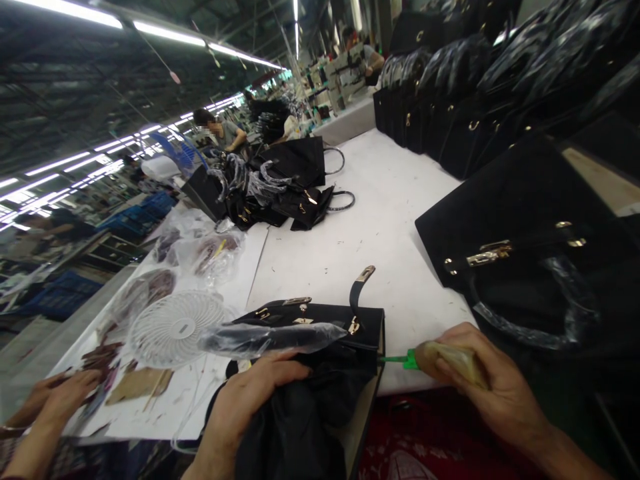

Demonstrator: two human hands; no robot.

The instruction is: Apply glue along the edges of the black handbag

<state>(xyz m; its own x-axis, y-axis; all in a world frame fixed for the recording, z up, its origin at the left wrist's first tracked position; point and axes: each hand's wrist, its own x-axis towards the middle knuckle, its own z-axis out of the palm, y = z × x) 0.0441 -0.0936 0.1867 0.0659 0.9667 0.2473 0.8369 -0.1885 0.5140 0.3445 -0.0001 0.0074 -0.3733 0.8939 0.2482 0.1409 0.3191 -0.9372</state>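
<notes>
Black bag: a black leather handbag with gold clasps (320, 320) lies at the near edge of the white worktable (380, 220), its plastic-wrapped handle (270, 338) lying across the front.
Left hand: my left hand (250, 393) presses flat on the dark cloth (305, 413) bunched at the bag's mouth, fingers curled over it.
Right hand: my right hand (475, 380) is closed around the yellowish handle of a small green-tipped tool (425, 360), the tip touching the bag's right side.
Right edge: a larger black handbag with gold hardware (525, 247) lies just beside my right hand.
Left edge: a white round fan (177, 327) lies flat; a co-worker's hands (55, 393) rest at the near left corner.
Far end: a heap of black bags (280, 187) lies well apart.
</notes>
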